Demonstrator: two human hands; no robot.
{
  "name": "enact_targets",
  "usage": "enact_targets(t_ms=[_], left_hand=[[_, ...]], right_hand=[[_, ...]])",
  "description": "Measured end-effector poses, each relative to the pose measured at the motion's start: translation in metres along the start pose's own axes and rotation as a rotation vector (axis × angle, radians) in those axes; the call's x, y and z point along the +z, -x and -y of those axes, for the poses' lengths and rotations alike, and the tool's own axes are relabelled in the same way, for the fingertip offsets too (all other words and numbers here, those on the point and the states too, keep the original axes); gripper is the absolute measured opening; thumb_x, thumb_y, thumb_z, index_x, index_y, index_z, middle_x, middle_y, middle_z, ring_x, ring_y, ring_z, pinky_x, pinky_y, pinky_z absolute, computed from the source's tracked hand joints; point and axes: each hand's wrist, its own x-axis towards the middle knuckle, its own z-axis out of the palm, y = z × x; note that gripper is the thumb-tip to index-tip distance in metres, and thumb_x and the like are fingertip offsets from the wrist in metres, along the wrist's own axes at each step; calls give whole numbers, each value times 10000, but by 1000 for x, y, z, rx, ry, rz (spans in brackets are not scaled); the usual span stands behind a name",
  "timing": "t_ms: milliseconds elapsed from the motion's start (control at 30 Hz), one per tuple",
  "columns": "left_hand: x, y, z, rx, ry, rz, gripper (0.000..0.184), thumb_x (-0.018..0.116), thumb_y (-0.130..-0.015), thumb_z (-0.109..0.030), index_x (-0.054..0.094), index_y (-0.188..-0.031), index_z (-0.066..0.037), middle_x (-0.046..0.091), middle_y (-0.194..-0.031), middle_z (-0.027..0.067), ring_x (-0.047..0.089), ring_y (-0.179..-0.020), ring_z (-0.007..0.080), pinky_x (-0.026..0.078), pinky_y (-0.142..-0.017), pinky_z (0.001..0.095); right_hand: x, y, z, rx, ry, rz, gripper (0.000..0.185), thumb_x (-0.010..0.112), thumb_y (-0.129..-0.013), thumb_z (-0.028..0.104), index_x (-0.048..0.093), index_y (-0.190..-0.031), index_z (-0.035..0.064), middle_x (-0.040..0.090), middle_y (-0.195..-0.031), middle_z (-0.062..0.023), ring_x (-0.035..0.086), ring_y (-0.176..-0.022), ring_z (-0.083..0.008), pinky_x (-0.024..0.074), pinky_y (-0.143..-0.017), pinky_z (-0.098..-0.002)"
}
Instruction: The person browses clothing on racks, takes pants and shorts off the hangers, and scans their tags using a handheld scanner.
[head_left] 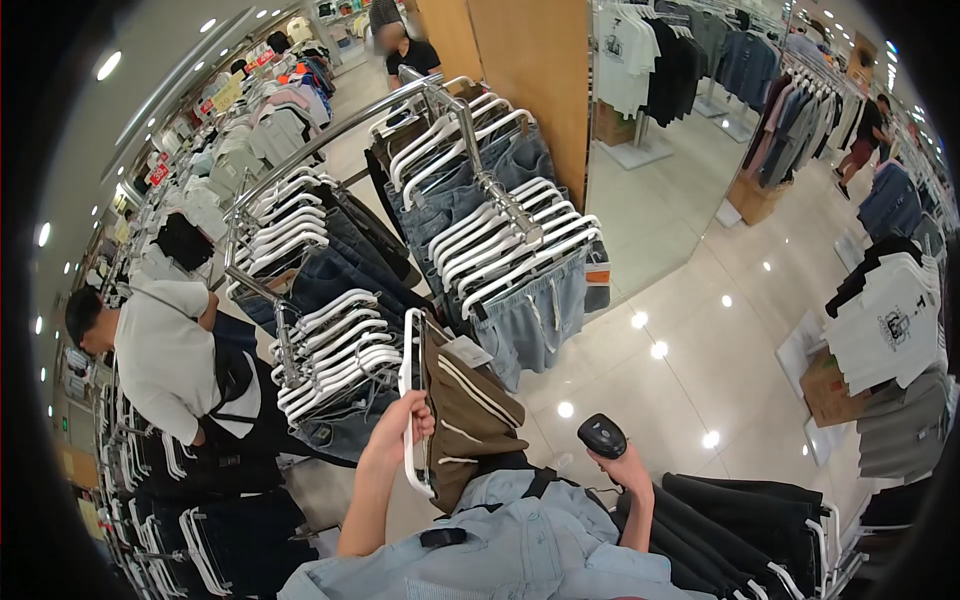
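- The left hand (399,424) is clenched around a white hanger (407,365), whose long axis runs from 12 to 6 o'clock.
- The brown pants (468,395) hang from this hanger, at 3 o'clock of the left fingers.
- The right hand (628,471) grasps a black scanner (602,436).
- From the scanner, the white tag (468,351) lies at 10 o'clock, nearer to the left hand.
- Its writing is too small for reading.
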Motion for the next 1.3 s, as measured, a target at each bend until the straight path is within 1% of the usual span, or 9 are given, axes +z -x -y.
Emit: enact_targets(t_ms=[167,367,567,667,867,1100,1200,1267,1300], left_hand=[[6,-17,-25,160,-66,-35,299,576,-948,-228,422,-710,-132,465,-661,10,505,-590,150,401,-529,297],[12,-35,-54,247,-64,-58,274,557,-961,-238,450,-737,-124,507,-692,22,535,-590,147,424,-526,294],[19,-58,-93,333,-81,-88,271,556,-959,-249,470,-744,-108,532,-705,35,569,-570,147,457,-503,285],[26,-64,-116,398,-108,-135,239,532,-958,-248,474,-786,-93,548,-734,45,580,-583,139,481,-509,270],[35,-82,-149,432,-142,-162,204,524,-948,-241,481,-842,-73,559,-772,56,581,-631,144,497,-560,295],[32,-139,-190,436,-123,-127,189,545,-954,-231,499,-873,-66,613,-780,94,599,-608,173,529,-555,308],[35,-159,-210,424,-142,-122,193,549,-956,-226,508,-862,-62,613,-771,93,596,-596,176,526,-543,304],[37,-169,-224,382,-234,-89,208,536,-961,-214,502,-849,-42,568,-762,70,561,-604,167,490,-543,307],[32,-182,-231,363,-220,-72,208,553,-958,-204,527,-842,-33,576,-761,72,558,-600,167,481,-530,302]], right_hand=[[-2,-1,4,-8,23,17,265,774,-817,261,660,-823,22,604,-630,-18,557,-575,-101,453,-549,-300],[-6,5,14,84,8,-12,248,767,-825,249,661,-814,25,596,-618,-12,543,-564,-94,438,-534,-290],[-4,3,11,30,-45,-48,251,767,-822,250,659,-797,25,597,-613,-10,553,-565,-92,439,-525,-289],[-4,0,20,53,-21,-66,255,772,-814,253,659,-791,26,598,-610,-10,558,-562,-96,438,-515,-289],[-2,-15,35,139,-24,-62,257,776,-809,256,665,-803,23,609,-619,-17,573,-568,-105,453,-536,-294],[3,-33,47,73,-21,-144,249,779,-809,244,674,-819,17,621,-629,-25,589,-578,-110,461,-550,-300],[3,-43,51,118,5,-132,245,781,-809,234,677,-836,15,623,-632,-27,588,-577,-110,464,-553,-297],[5,-51,53,143,-25,-146,238,779,-811,231,678,-837,18,624,-643,-27,587,-582,-108,466,-554,-292],[4,-55,56,147,-16,-152,238,779,-811,231,678,-837,18,624,-643,-27,587,-582,-108,466,-554,-292]])
